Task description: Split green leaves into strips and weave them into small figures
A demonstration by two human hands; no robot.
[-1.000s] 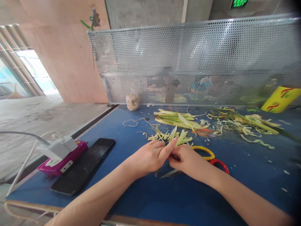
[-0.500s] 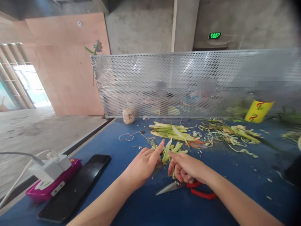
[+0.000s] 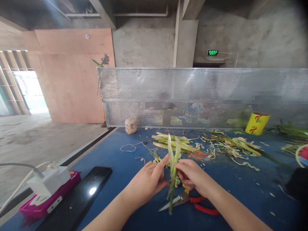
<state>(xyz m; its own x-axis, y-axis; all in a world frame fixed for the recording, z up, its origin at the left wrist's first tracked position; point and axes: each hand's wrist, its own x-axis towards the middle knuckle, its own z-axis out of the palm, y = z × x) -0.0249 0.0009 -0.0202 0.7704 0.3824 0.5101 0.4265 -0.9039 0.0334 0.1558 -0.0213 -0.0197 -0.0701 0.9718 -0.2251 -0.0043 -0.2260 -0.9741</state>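
Observation:
A pale green leafy stalk (image 3: 175, 158) stands upright between my hands, its blades at the top and its thin stem hanging below. My right hand (image 3: 192, 173) pinches it near the middle with thumb and forefinger. My left hand (image 3: 148, 179) is at the stalk's other side, thumb and forefinger apart, fingertips close to or touching it; its curled fingers are partly hidden. Beneath the stem lies a pair of scissors (image 3: 178, 200) with red handles, partly covered by my right hand. Small yellowish plant scraps (image 3: 158, 158) lie behind my fingers.
Cut stalks (image 3: 163, 138) and tangled peelings (image 3: 231, 147) lie farther back on the blue table (image 3: 134, 216). At left are a black phone (image 3: 79, 195) and a magenta power strip (image 3: 51, 200). A yellow roll (image 3: 257, 124) stands near the perforated metal screen (image 3: 139, 96).
The stalk, earlier low and spread between my hands, is now upright with its stem hanging down. My right hand's fingers have closed around its middle. The camera view has tilted up.

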